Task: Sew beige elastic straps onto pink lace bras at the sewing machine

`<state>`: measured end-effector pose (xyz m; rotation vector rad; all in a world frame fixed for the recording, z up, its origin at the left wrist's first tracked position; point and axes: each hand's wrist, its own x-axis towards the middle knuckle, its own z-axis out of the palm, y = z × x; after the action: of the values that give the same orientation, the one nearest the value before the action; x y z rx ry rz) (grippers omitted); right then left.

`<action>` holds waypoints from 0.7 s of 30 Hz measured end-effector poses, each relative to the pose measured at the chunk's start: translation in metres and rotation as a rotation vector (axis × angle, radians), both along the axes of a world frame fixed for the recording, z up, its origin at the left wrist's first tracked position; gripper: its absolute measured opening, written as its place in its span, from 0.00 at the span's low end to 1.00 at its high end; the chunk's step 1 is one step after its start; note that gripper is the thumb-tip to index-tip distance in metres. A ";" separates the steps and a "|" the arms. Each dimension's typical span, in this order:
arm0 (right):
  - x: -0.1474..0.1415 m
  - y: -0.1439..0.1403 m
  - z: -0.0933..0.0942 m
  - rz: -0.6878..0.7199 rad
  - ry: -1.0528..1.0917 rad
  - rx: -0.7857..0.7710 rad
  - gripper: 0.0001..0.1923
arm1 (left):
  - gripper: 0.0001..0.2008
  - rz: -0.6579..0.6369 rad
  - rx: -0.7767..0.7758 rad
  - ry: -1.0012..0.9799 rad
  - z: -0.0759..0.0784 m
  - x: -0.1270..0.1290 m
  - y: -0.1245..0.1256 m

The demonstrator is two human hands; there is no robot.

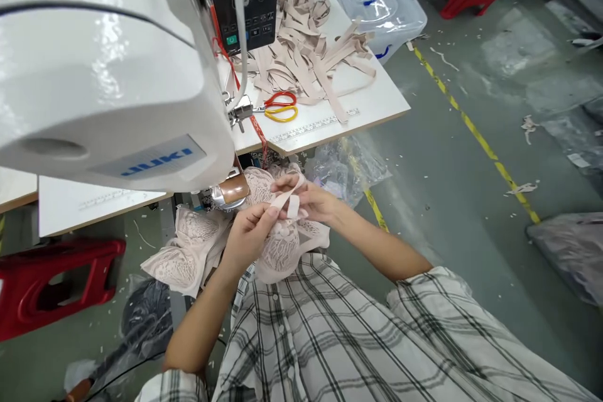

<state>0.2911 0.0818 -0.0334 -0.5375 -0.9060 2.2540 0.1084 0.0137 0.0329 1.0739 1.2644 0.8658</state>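
Fingers of both hands pinch a flat beige strap (288, 202) over lace fabric (277, 251).

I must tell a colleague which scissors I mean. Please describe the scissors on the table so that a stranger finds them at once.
Start at the big white sewing machine and look just right of its needle, on the white table. The scissors lie flat in front of the pile of beige straps. Their looped handles, one red and one yellow, are the only bright colours there.
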 end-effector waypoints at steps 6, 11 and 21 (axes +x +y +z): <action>0.010 -0.028 -0.003 0.124 -0.113 -0.034 0.29 | 0.17 -0.112 0.207 0.256 0.009 0.016 0.001; 0.002 0.001 0.024 -0.367 -0.567 0.244 0.16 | 0.16 -0.122 0.420 0.448 0.007 0.005 0.005; -0.055 0.061 0.053 -0.179 -0.496 0.477 0.11 | 0.19 0.134 0.482 1.010 0.010 -0.051 -0.004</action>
<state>0.2358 0.1429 0.0196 -0.9244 -1.5191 1.6815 0.0572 0.0097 0.0426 1.9658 2.0202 0.7502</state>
